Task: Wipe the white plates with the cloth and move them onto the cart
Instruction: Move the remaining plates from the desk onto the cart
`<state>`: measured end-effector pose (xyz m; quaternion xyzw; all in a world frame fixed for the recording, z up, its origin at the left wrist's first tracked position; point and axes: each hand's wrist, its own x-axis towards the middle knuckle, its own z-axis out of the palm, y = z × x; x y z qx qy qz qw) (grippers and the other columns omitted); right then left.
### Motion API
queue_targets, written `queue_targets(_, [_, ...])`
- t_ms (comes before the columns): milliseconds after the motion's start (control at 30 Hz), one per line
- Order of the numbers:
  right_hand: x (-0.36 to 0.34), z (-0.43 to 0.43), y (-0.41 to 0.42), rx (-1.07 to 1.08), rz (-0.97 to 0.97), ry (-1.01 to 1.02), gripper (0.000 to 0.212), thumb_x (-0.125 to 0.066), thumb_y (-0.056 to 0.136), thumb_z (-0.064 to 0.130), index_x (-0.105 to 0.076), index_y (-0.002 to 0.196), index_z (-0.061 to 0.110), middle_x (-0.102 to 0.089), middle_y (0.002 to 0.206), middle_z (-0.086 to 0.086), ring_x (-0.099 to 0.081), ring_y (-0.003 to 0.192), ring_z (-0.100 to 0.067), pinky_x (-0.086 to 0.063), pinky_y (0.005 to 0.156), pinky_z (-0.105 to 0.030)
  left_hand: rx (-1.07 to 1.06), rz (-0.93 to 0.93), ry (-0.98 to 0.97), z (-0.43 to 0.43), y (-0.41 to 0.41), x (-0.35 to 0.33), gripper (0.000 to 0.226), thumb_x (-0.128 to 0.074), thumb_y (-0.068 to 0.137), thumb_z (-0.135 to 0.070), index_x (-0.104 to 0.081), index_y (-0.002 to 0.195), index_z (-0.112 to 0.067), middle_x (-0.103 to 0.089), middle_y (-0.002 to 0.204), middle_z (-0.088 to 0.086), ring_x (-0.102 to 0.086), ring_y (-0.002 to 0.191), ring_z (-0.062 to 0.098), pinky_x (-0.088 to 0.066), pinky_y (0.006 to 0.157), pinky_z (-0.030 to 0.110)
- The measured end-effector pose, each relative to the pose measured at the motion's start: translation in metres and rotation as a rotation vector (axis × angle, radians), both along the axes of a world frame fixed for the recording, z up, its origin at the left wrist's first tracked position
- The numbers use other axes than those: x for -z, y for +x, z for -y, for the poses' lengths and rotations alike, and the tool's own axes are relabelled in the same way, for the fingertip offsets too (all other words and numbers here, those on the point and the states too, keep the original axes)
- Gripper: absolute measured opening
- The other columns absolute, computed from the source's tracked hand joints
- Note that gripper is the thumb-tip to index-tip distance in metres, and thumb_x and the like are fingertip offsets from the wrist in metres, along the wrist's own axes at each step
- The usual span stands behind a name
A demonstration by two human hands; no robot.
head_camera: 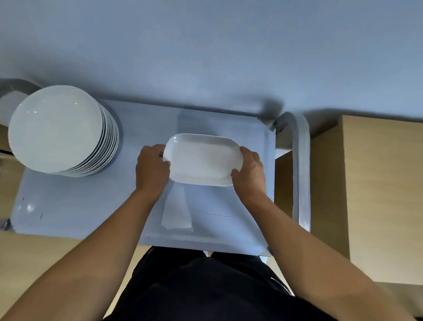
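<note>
W/ left hand (151, 168) & right hand (251, 175) gripping the oval plate (201, 159) by its ends, best lower it level onto cart (75, 200), 3 o'clock of round-plate stack (56, 128).

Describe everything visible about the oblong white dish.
The oblong white glazed dish looks ceramic, glossy, with rounded corners, a raised rim and an empty shallow well. It is held level over the right half of the grey metal cart. The left hand grips its left end, the right hand its right end.
</note>
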<state>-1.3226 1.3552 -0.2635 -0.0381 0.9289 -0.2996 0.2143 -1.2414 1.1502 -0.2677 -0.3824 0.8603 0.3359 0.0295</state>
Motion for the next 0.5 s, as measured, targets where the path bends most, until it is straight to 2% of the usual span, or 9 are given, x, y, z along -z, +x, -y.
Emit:
queue_targets(133, [0.007, 0.008, 0.004, 0.036, -0.01, 0.032, 0.06, -0.058, 0.088, -0.003, -0.041, 0.143, 0.015, -0.048, 0.137, -0.008, -0.049, 0.119, -0.029, -0.048, 0.098, -0.041, 0.048, 0.023, -0.011, 0.011, -0.008, 0.006, 0.028, -0.062, 0.085, 0.002, -0.068, 0.109, -0.011, -0.061, 0.107, 0.014, -0.062, 0.085, 0.028, -0.047, 0.074, 0.029])
queue_targets(333, [0.012, 0.011, 0.003, 0.052, -0.024, 0.06, 0.061, -0.06, 0.089, 0.0, -0.04, 0.144, 0.016, -0.048, 0.139, -0.007, -0.049, 0.121, -0.029, -0.047, 0.101, -0.043, 0.028, -0.018, 0.02, 0.012, -0.01, 0.013, 0.031, -0.063, 0.083, 0.002, -0.068, 0.109, -0.012, -0.059, 0.103, 0.013, -0.063, 0.085, 0.031, -0.054, 0.078, 0.039])
queue_targets(500, [0.013, 0.013, 0.001, 0.078, -0.008, 0.015, 0.06, -0.062, 0.09, 0.001, -0.041, 0.144, 0.018, -0.05, 0.139, -0.006, -0.053, 0.12, -0.029, -0.046, 0.102, -0.043, 0.008, -0.041, 0.016, 0.011, -0.008, 0.013, 0.036, -0.062, 0.083, 0.003, -0.067, 0.114, -0.014, -0.057, 0.107, 0.011, -0.063, 0.087, 0.029, -0.052, 0.077, 0.034])
